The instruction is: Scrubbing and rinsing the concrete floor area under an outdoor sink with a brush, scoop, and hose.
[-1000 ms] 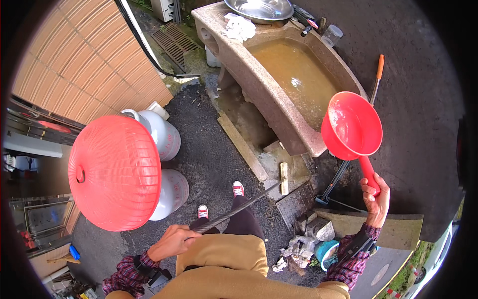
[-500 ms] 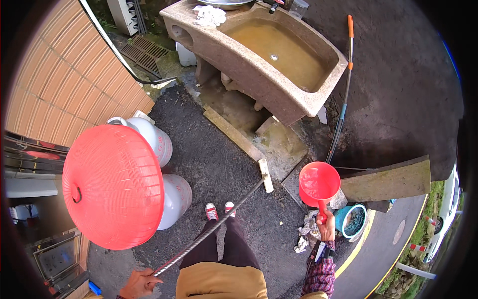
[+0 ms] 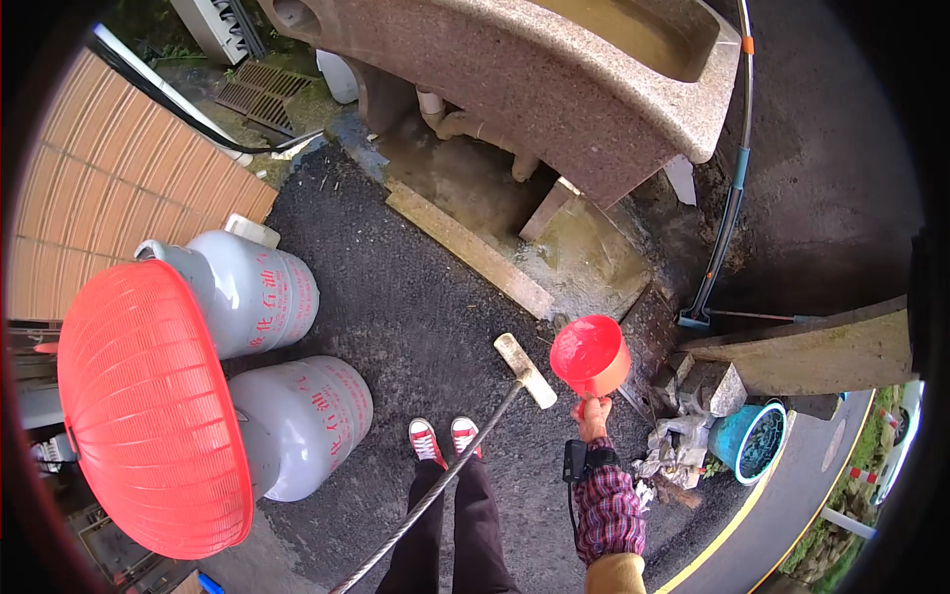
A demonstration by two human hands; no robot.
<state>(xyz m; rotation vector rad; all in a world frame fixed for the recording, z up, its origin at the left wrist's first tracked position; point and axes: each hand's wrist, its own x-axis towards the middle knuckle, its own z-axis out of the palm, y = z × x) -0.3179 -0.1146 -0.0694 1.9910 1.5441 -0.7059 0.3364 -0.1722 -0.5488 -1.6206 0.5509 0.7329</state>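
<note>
My right hand (image 3: 594, 416) is closed round the handle of a red plastic dipper (image 3: 600, 384), which looks to have some water in it. The dipper hangs over the dark pavement to the right of my shoes. A long-handled tool with a grey, twisted-looking pole (image 3: 435, 489) slants up from the lower edge. Its pale crosswise head (image 3: 525, 371) is close to the dipper's left side; whether it is a mop or a brush I cannot tell. My left hand is outside the picture, as is the pole's lower end.
Two grey gas cylinders (image 3: 309, 424) stand at left beside a big red dome-shaped cover (image 3: 148, 406). Ahead is a stone sink (image 3: 534, 74) holding murky water, with a low kerb (image 3: 465, 249) below. At right are a blue-handled pole (image 3: 732, 198), a plank (image 3: 811, 354) and a teal bucket (image 3: 737, 445).
The dipper and my right hand have moved left, toward the tool's head. My left hand has dropped out of view. The whole view has shifted, with the sink now higher.
</note>
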